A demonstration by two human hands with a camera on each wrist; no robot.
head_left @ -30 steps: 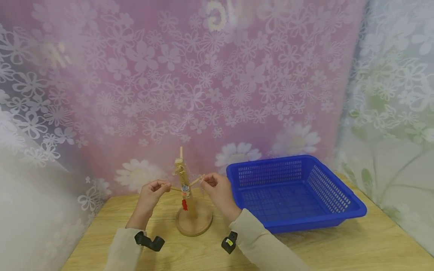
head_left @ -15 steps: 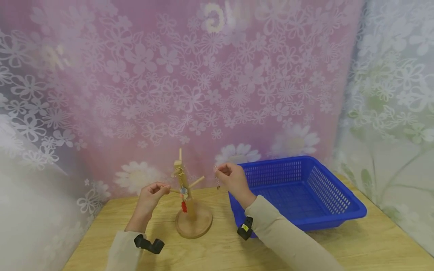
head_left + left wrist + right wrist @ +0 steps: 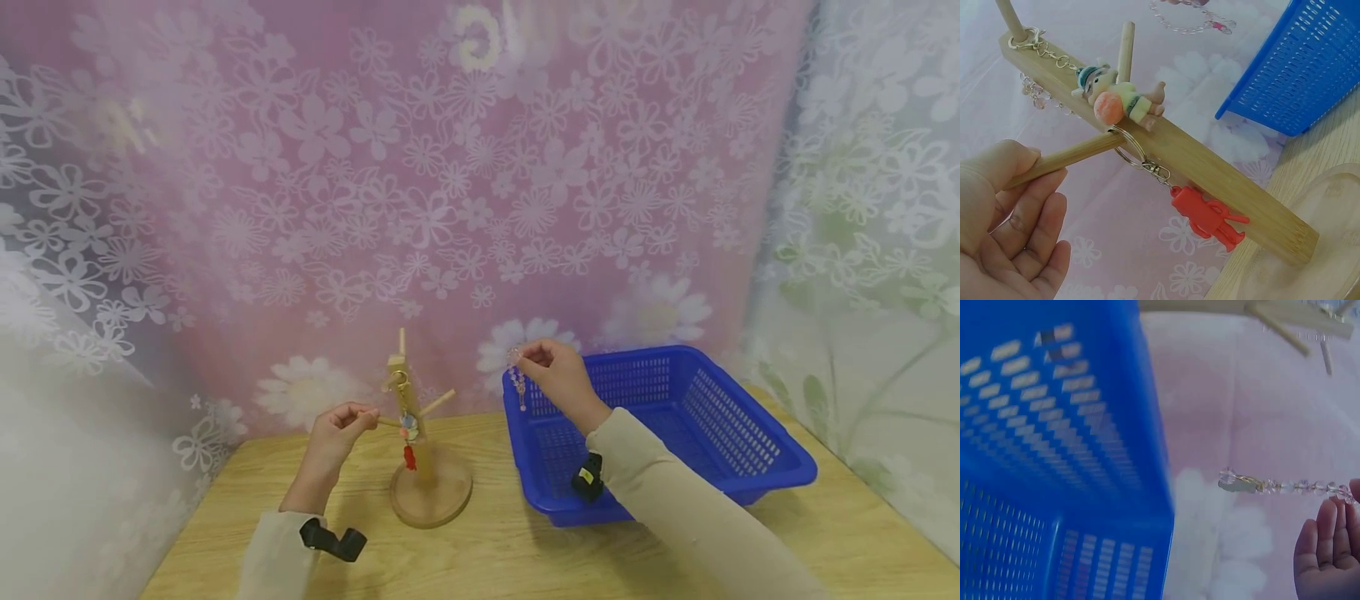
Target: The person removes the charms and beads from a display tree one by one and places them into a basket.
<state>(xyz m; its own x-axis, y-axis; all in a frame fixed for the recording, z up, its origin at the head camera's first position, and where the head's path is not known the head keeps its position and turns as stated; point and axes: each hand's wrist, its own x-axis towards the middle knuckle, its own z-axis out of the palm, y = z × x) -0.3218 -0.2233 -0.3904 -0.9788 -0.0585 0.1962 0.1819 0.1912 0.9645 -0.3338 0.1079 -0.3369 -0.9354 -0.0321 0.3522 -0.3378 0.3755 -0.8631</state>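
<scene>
My left hand point(image 3: 333, 437) pinches the end of a thin wooden peg point(image 3: 1075, 156) on a wooden stand point(image 3: 1210, 172). Near the base of that peg hangs a keychain with a red figure point(image 3: 1200, 215). A keychain with a small doll in a green hat point(image 3: 1110, 100) hangs from a ring higher on the post. Behind the post shows part of a pinkish beaded strand point(image 3: 1035, 97). To the right of the stand, my right hand point(image 3: 561, 379) pinches a clear pink beaded bracelet point(image 3: 1304, 487), which dangles beside the basket's far left corner in the head view.
A blue perforated basket point(image 3: 551, 504) stands on the wooden table point(image 3: 480, 550), right of the stand, under my right forearm. The stand has a round base point(image 3: 431, 508) and another peg point(image 3: 438, 403) pointing right. A flowered curtain point(image 3: 450, 208) hangs behind.
My right hand has drawn away from the stand's right peg, moving right and slightly up with the bracelet dangling from it. My left hand keeps its pinch on the left peg.
</scene>
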